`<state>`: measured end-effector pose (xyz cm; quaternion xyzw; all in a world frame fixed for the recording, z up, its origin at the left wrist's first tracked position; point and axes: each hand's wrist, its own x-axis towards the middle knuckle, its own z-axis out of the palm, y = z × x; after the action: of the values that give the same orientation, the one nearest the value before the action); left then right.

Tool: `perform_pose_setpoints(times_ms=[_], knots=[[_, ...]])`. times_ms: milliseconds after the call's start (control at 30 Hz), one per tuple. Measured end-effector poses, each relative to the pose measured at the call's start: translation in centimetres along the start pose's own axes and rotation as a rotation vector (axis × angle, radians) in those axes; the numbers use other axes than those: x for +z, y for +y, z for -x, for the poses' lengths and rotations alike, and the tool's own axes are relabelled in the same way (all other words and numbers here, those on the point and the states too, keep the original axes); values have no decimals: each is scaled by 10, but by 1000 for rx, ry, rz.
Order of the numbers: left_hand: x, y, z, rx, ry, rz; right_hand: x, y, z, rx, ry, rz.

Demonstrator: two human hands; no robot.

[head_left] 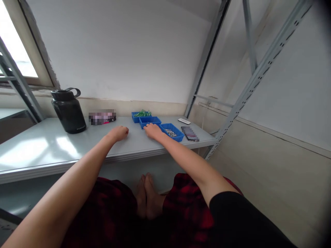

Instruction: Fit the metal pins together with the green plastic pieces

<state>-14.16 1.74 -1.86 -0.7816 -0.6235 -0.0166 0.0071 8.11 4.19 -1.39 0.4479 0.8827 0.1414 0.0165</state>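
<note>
Just beyond the curled right fingers (147,128), the middle blue tray (155,121); left fingers (124,131) likewise (any contents of either hidden).

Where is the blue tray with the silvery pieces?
In the head view, the blue tray sits right of centre on the grey shelf, between the right hand and the phone-like item.

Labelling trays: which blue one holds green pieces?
The back-left tray, nearest the wall, holds green pieces. The front-right tray holds silvery pieces; the middle tray shows no green.
</note>
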Motion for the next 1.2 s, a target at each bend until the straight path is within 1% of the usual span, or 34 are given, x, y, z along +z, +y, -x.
perform_pose_setpoints(times_ms=[133, 200, 267, 500, 700, 800, 900, 967, 1033, 1133, 1200], knots=[[-5, 9, 7, 25, -30, -70, 7, -21, -28, 46, -89, -20], [-8, 15, 8, 28, -30, -70, 10, -25, -35, 69, -112, -17], [-11, 20, 9, 41, -29, -67, 12, -26, -38, 69, -106, 0], [-10, 27, 9, 88, -18, -55, 15, -20, -33, 46, -77, 66], [-7, 28, 8, 87, -8, -60, 17, -17, -32, 66, -108, 26], [-5, 26, 6, 91, 0, -41, 14, -17, -31, 59, -121, 33], [-3, 22, 2, 95, 13, 55, 5, -14, -26, 23, -104, 2], [-2, 22, -2, 105, 32, 164, -4, -9, -17, -6, -40, -93], [-2, 25, -5, 117, 76, 291, -13, -3, -5, -25, 73, -272], [-6, 40, -5, 165, 175, 511, -22, 5, 19, -7, 255, -651], [-10, 54, -2, 231, 203, 675, -24, 10, 37, 48, 325, -870]])
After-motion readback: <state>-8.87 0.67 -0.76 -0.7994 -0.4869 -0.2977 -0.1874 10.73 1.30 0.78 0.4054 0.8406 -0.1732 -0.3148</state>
